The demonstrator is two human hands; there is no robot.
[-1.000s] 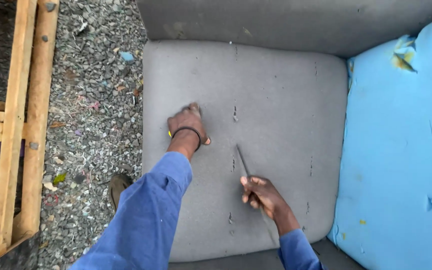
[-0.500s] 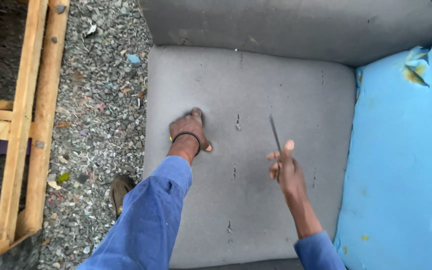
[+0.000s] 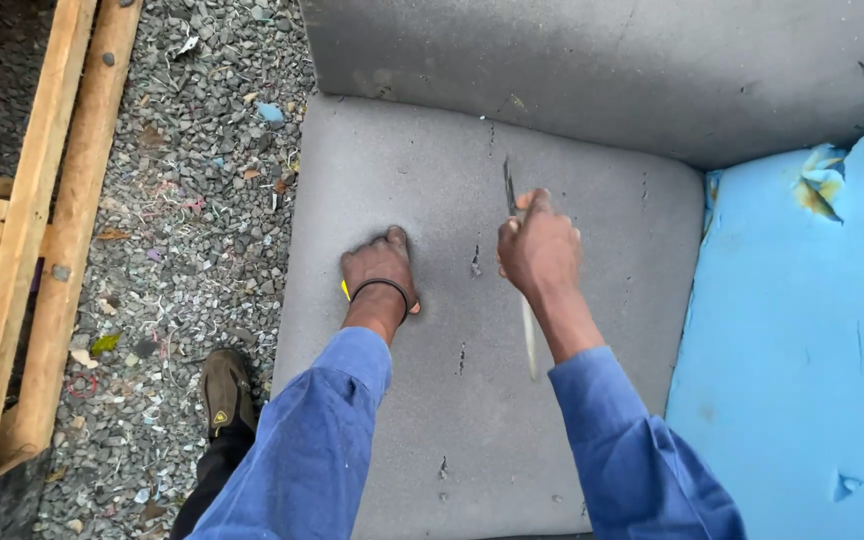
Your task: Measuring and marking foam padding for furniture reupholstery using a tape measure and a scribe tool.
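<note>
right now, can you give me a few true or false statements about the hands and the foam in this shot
1. The left hand rests in a fist on the grey foam cushion. True.
2. The right hand is empty. False: its fingers are closed round a long thin blade, whose tip points away from the person.
3. A blue foam slab lies to the right of the grey cushion. True.
4. The left wrist is bare. False: it wears a dark band.
5. The ground left of the cushion is gravel, with a wooden frame beside it. True.
6. Both sleeves are red. False: they are blue.
</note>
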